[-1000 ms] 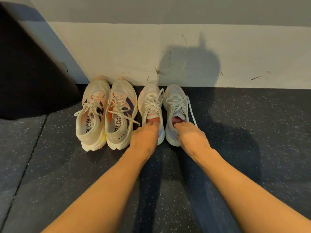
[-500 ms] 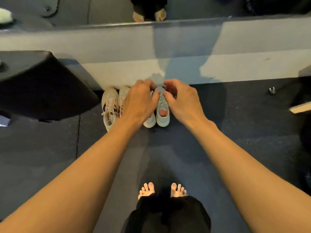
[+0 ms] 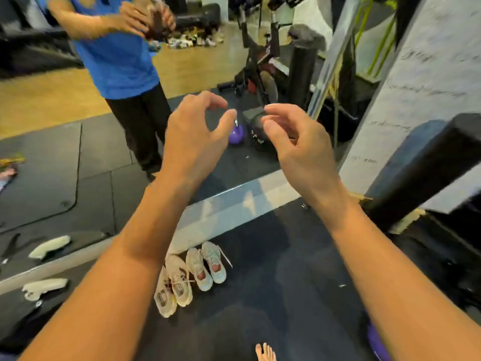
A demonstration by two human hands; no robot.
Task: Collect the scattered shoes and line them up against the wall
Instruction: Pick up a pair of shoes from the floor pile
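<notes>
Four shoes stand side by side, toes to the low wall base (image 3: 229, 204) under a mirror: a cream pair (image 3: 173, 287) on the left and a white, pale-blue pair (image 3: 208, 264) on the right. One more cream shoe (image 3: 44, 287) lies on its side by the wall base at the far left. My left hand (image 3: 194, 136) and my right hand (image 3: 294, 142) are raised well above the shoes, close together. Their fingers are loosely curled and hold nothing.
The mirror (image 3: 78, 152) reflects a person in a blue shirt and gym gear. A black padded block (image 3: 426, 162) juts out at the right. A purple object (image 3: 377, 342) sits at the bottom right. My bare foot (image 3: 265, 353) stands on dark rubber flooring.
Both hands left the white pair and lifted away, empty. The view pulled back and up from the shoes, so the mirror and the loose shoe at the left now show.
</notes>
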